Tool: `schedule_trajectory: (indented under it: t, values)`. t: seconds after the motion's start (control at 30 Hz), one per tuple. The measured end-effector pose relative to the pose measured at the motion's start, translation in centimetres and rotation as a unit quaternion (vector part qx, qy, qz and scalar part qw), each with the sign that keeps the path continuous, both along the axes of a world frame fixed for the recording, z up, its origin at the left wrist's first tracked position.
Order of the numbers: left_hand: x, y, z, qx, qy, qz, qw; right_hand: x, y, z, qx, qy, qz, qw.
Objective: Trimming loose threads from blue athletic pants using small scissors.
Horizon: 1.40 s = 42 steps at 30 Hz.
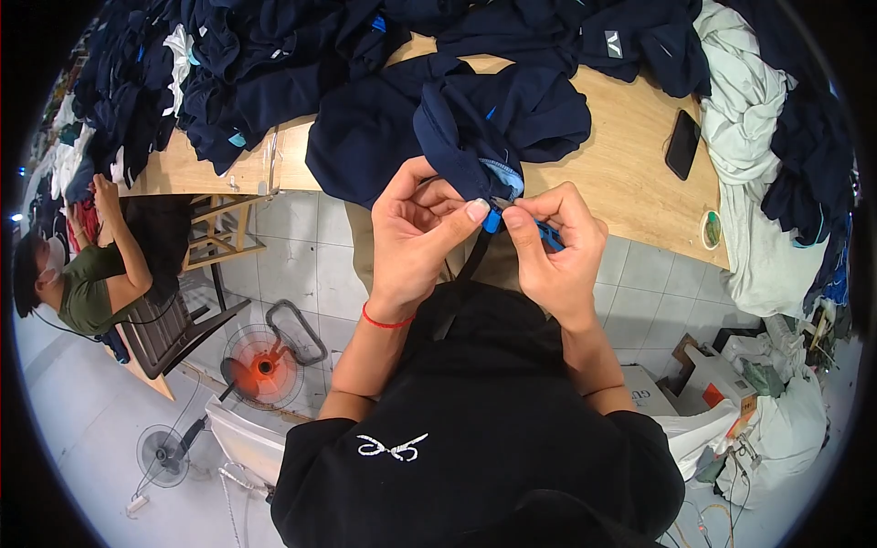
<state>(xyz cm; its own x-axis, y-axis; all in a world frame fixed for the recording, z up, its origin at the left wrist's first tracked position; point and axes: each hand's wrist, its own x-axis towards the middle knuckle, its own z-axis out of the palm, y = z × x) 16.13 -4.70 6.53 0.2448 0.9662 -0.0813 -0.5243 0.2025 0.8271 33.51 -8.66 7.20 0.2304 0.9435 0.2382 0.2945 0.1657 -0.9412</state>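
Note:
A navy blue garment (365, 137) lies over the table edge in front of me, with part of it gathered up into my hands. My left hand (416, 233) is closed on the navy garment, its thumb pressed at an edge where light blue lining (503, 175) shows. In my right hand (562, 247), closed, is a small blue-handled tool (551, 236) that looks like thread snips. Its metal tip sits close to my left thumb, at the garment's edge. A bright blue piece (491, 221) shows between the hands; I cannot tell whether it belongs to the tool.
Piles of navy garments (256, 73) cover the table's (630, 196) far side. A black phone (682, 144) and a pale cloth (744, 119) lie to the right. At left, a person (96, 274) handles garments; fans (264, 367) stand on the floor. Boxes and bags (717, 384) are at lower right.

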Motion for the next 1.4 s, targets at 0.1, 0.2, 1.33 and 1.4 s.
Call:
schedule_trajectory:
  t: [0.1,0.2,1.33,1.4]
  values:
    - [0.13,0.08,0.01,0.002,0.004,0.003,1.000,-0.02,0.05,-0.22,0.004,0.020,0.003,1.000]
    - [0.07,-0.02,-0.05,0.001,0.003,0.001,1.000,0.00,0.02,0.13,-0.009,0.041,0.006,0.999]
    - [-0.25,0.39,0.08,-0.048,-0.022,0.011,0.999,0.09,0.05,-0.14,0.022,-0.047,-0.005,0.999]
    - [-0.27,0.46,0.08,-0.056,-0.050,0.002,0.997,0.06,0.16,-0.20,0.036,-0.050,-0.005,0.998]
